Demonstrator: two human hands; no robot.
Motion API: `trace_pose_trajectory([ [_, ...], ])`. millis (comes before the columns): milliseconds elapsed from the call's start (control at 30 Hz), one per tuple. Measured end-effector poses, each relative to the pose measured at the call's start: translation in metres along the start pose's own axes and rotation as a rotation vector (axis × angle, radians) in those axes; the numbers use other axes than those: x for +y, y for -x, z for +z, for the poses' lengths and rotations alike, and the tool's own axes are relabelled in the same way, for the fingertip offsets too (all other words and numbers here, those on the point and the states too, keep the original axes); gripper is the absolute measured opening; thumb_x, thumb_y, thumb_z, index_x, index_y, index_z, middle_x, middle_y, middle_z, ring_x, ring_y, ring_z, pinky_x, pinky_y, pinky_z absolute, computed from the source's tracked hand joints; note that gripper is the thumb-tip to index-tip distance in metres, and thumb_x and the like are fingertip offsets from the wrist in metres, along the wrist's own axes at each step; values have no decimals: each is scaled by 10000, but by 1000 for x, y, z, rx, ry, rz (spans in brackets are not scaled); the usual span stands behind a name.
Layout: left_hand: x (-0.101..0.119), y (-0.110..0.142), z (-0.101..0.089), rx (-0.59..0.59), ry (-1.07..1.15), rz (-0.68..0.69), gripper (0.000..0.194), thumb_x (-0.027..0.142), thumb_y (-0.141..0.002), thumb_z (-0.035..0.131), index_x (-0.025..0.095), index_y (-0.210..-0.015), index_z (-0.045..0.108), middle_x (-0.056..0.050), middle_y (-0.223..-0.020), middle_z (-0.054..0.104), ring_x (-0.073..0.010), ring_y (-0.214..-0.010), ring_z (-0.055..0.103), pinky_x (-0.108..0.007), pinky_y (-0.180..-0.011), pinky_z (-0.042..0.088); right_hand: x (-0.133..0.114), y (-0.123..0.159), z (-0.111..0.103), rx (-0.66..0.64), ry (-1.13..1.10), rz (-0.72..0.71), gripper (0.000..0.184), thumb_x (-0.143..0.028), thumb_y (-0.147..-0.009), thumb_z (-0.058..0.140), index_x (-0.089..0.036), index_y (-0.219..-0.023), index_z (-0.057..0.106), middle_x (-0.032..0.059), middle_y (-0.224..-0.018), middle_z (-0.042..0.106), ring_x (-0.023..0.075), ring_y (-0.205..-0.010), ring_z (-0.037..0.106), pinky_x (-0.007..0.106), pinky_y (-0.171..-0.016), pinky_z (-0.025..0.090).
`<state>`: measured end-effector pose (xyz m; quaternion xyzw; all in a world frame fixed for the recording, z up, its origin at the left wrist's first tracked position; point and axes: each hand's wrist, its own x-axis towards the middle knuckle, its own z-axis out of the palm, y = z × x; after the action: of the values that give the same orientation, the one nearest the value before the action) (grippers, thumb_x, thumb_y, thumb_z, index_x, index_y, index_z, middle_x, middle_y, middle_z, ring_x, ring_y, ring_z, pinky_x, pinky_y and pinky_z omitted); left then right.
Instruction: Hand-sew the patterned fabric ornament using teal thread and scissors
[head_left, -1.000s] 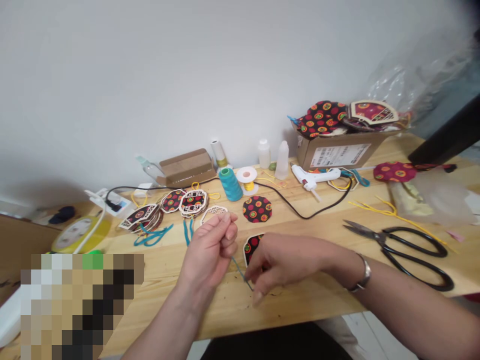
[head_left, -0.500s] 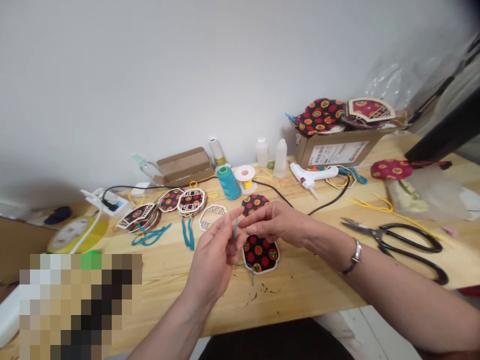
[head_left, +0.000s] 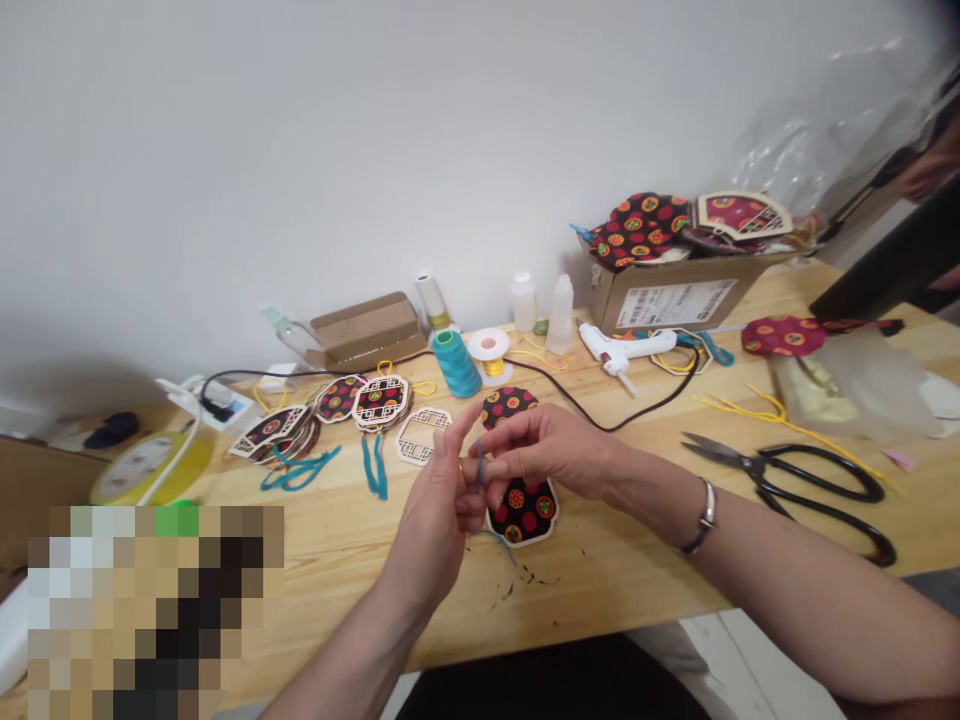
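Above the wooden table (head_left: 645, 590), my left hand (head_left: 439, 505) and my right hand (head_left: 544, 448) meet fingertip to fingertip. Both pinch a thin teal thread (head_left: 480, 468) that runs upright between them; its loose end trails down to the table. Just under the hands lies a black fabric piece with red and green dots (head_left: 525, 508), edged in pale wood. A white cut-out wooden frame (head_left: 420, 436) lies left of the hands. A teal thread spool (head_left: 454, 363) stands behind them.
Large black scissors (head_left: 795, 478) lie to the right. A white glue gun (head_left: 626, 350) with a black cord, bottles, a yellow-thread spool and a cardboard box (head_left: 675, 295) of fabric pieces stand at the back. Finished ornaments (head_left: 330, 410) with teal tassels lie left.
My right hand rose from the table front to meet the left at chest height, uncovering the dotted piece. The thread now stands upright between both hands' fingertips.
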<state>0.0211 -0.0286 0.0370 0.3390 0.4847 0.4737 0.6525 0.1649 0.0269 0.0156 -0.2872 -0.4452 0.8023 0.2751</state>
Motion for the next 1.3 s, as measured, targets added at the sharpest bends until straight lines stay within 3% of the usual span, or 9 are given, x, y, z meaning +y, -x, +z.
trace_pose_trajectory([
  [267, -7, -2, -2, -87, -39, -49, 690, 693, -776, 392, 275, -1321, 465, -14, -592, 569, -83, -447, 328, -201, -423, 134, 3, -1, 0, -34, -17, -11, 225, -297, -626, 767, -115, -671, 642, 1, -541, 658, 124, -501, 626, 257, -567, 478],
  [367, -6, -1, -1, -110, 17, -52, 676, 660, -820, 347, 230, -1338, 417, -31, -607, 602, -80, -430, 342, -192, -433, 210, 2, 0, 0, -39, 22, -61, 243, -329, -666, 730, -121, -625, 611, -12, -474, 615, 110, -448, 580, 246, -518, 448],
  [467, -2, 1, -1, -101, 54, -58, 586, 577, -866, 359, 158, -1269, 443, -79, -676, 649, -138, -517, 506, -245, -501, 378, -1, 1, 1, 61, 64, -112, 243, -334, -653, 733, -138, -597, 600, -45, -433, 559, 81, -433, 507, 227, -490, 382],
  [567, 0, 4, -5, -88, 21, -78, 436, 452, -891, 419, 134, -1187, 465, -107, -724, 676, -187, -598, 592, -306, -556, 456, -4, 2, 0, 219, 104, -150, 235, -316, -576, 784, -145, -586, 624, -48, -514, 574, 63, -495, 464, 223, -510, 332],
  [733, -1, 10, -23, -97, -113, -167, 395, 353, -828, 589, 114, -1134, 521, -84, -699, 685, -131, -508, 561, -256, -489, 449, -7, -1, -7, 351, 93, -194, 225, -325, -562, 791, -154, -592, 647, -39, -560, 577, 55, -507, 404, 226, -494, 270],
  [900, -5, 12, -38, -114, -249, -232, 331, 280, -732, 705, 109, -1000, 614, -55, -651, 691, -108, -470, 562, -230, -472, 449, -7, -4, -11, 365, 9, -222, 229, -318, -568, 792, -142, -578, 646, -49, -500, 547, 44, -462, 378, 227, -491, 281],
  [1167, -11, 13, -42, -123, -341, -268, 232, 325, -763, 648, 131, -890, 654, -46, -626, 690, -104, -439, 549, -217, -442, 428, -6, -6, -12, 432, 7, -228, 210, -283, -596, 762, -134, -560, 619, -55, -484, 526, 40, -454, 341, 239, -497, 252],
  [1300, -12, 16, -42, -178, -538, -226, 263, 357, -818, 566, 152, -672, 644, -28, -552, 660, -94, -410, 510, -212, -442, 405, -5, -6, -13, 439, 44, -240, 214, -292, -590, 763, -140, -549, 618, -65, -468, 505, 47, -464, 356, 245, -520, 276],
])
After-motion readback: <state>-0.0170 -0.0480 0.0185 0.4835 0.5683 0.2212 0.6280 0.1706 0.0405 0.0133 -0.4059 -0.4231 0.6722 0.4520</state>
